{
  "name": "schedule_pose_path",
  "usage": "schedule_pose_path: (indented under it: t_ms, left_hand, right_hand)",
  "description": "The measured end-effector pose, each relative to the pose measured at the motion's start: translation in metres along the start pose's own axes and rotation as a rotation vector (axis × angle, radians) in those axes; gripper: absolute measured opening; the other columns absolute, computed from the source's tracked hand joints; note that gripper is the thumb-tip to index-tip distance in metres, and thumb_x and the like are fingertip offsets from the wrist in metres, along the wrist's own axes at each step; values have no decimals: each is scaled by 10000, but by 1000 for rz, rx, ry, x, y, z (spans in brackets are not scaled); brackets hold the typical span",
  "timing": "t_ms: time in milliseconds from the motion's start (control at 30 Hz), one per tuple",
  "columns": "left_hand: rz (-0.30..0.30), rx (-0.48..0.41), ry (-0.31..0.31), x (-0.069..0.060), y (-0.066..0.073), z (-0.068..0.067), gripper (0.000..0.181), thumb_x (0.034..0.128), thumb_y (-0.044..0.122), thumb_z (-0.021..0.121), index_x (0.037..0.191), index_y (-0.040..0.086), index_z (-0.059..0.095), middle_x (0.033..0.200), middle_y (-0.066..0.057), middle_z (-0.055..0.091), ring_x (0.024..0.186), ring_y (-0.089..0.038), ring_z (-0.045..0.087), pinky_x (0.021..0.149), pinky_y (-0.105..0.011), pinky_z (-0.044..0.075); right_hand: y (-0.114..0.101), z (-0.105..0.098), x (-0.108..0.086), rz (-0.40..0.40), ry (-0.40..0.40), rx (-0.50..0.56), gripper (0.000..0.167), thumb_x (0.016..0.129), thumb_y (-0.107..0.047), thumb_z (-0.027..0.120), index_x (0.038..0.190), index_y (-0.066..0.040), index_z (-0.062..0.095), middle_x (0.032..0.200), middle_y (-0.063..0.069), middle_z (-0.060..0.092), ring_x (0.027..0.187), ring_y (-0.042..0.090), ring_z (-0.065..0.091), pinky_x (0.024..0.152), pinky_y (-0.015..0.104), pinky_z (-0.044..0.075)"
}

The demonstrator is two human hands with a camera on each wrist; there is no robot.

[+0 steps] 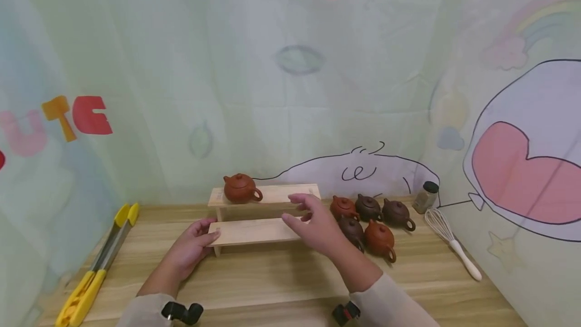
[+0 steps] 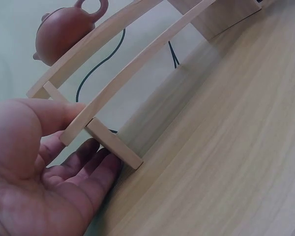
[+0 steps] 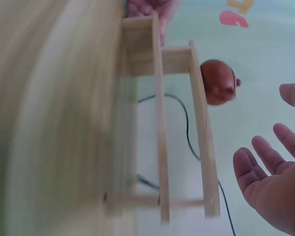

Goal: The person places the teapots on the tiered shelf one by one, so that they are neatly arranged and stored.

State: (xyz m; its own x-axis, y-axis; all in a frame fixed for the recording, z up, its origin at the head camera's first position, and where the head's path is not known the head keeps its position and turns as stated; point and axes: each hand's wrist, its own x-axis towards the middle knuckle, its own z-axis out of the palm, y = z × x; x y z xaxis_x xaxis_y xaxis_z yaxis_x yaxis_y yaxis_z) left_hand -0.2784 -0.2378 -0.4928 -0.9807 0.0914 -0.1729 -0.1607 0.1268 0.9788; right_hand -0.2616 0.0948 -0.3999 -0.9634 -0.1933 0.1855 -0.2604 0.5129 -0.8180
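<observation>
the l hand (image 1: 188, 249) pinched the left end of the wood shelf (image 1: 254, 232), thumb on top. the r hand (image 1: 317, 226) was loose w/ fingers apart & nothing in it, near the shelf's right end. 1 red-brown teapot (image 1: 240, 188) sat on the top board (image 1: 281, 194), left side. 5 more pots (image 1: 379, 237) stood close together on the table (image 1: 258, 281), right of the shelf.

Light is diffuse, and the right wrist view blurs the tabletop (image 3: 54, 147).
</observation>
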Motion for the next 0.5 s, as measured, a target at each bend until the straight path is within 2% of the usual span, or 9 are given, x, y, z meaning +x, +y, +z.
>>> schedule_pose_path:
  t_ms: [100, 233, 300, 400, 500]
  left_hand:
    - [-4, 2, 4, 0, -1, 0, 659, 1116, 224, 572, 1644, -12, 256, 1744, -278, 243, 1510, -364, 440, 1184, -413, 490]
    - [-6, 7, 2, 1, -3, 0, 656, 1124, 222, 556, 1652, -10, 243, 1756, -277, 214, 1543, -396, 401, 1245, -517, 426]
    - [-7, 5, 0, 2, -3, -1, 655, 1126, 219, 550, 1654, -10, 238, 1759, -277, 205, 1550, -406, 391, 1256, -542, 406]
    - [-11, 3, -1, 2, -3, -1, 659, 1126, 224, 551, 1656, -8, 235, 1763, -273, 197, 1554, -408, 386, 1264, -564, 388]
    - [-17, 0, 0, 2, -3, -1, 676, 1122, 244, 565, 1658, -4, 235, 1767, -268, 193, 1553, -399, 384, 1268, -573, 379]
  right_hand:
    - [14, -12, -11, 3, 26, -10, 471, 968, -388, 797, 1401, -256, 666, 1329, -5, 690, 1151, 277, 665, 965, 434, 583]
    - [30, -29, -22, 18, 58, -25, 433, 965, -346, 808, 1374, -281, 683, 1322, -23, 697, 1132, 213, 661, 940, 398, 587]
    - [37, -37, -27, 31, 70, -25, 432, 962, -322, 815, 1371, -275, 685, 1322, -17, 700, 1134, 192, 654, 947, 398, 593]
    - [46, -51, -33, 42, 85, -33, 436, 962, -286, 818, 1372, -234, 681, 1297, 22, 698, 1110, 227, 655, 931, 414, 595]
    - [55, -63, -39, 47, 107, -60, 442, 959, -256, 824, 1371, -199, 675, 1310, 51, 691, 1161, 263, 646, 965, 430, 575]
